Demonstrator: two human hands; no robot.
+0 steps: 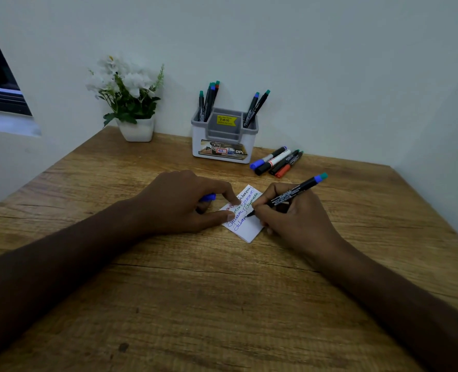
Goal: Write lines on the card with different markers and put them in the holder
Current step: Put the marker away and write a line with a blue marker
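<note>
Both forearms run off the lower edge. On the wooden bench (169,304), the right hand (292,218) grips a marker (289,196), its tip on the white card (245,224). The left hand (187,201) pins the card with two fingertips, curled over a half-hidden blue cap (208,197). The handwriting is illegible. Farther back lie four loose markers (276,162), beside the holder (224,140) of upright markers.

card (245,224) writing too small to read, blue cap (208,197) half-hidden under left hand (185,202)
</note>
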